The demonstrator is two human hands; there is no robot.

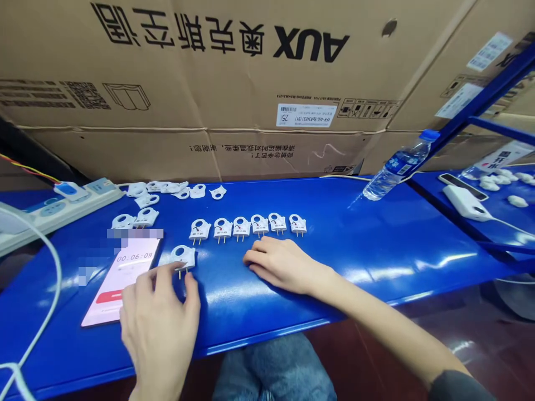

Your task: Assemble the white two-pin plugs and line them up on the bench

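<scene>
My left hand (161, 312) is at the front left, its thumb and forefinger closed around the lower part of a white two-pin plug (184, 255). A ring-shaped loop tops this plug, and its brass pins point toward me. My right hand (284, 264) rests palm down on the blue table (376, 239), fingers loosely bent and slightly apart, with no object visible in them. Its fingertips lie just in front of a row of several similar white plugs (241, 228). Two more plugs (146, 217) lie behind the phone.
A phone (121, 278) showing a timer lies beside my left hand. Further white plugs (167, 188) are piled at the back left, near a power strip (54, 211). A water bottle (397, 167) stands at the back right. Cardboard (234, 111) walls the rear; a blue frame (468, 120) rises right.
</scene>
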